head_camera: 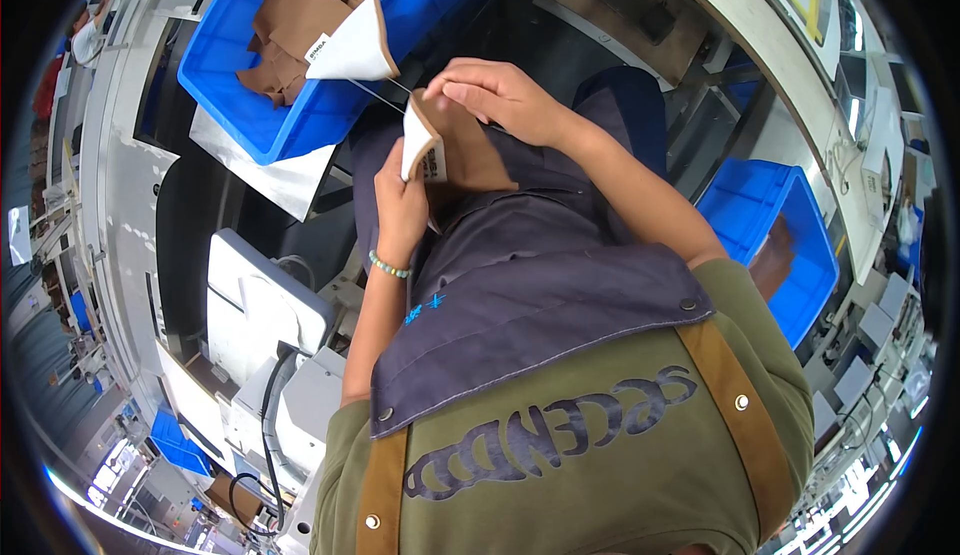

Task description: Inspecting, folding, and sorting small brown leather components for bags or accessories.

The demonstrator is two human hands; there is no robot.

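Observation:
A brown and white sewn fabric piece (465, 142) with a small label lies over my lap. My left hand (400, 198) grips its white edge from the near side. Above its top edge, my right hand (495, 97) has its fingers bent close to the brown border; whether they pinch it I cannot tell. Thin threads run from this piece to another white piece with brown edging (356, 41), which rests over the rim of a blue plastic bin (300, 116).
Brown and white pieces (292, 22) fill part of the blue bin. Another blue bin (750, 187) with brown material stands by my right arm. A white and grey machine (262, 292) is at my left. A worktable edge (795, 52) curves along the right.

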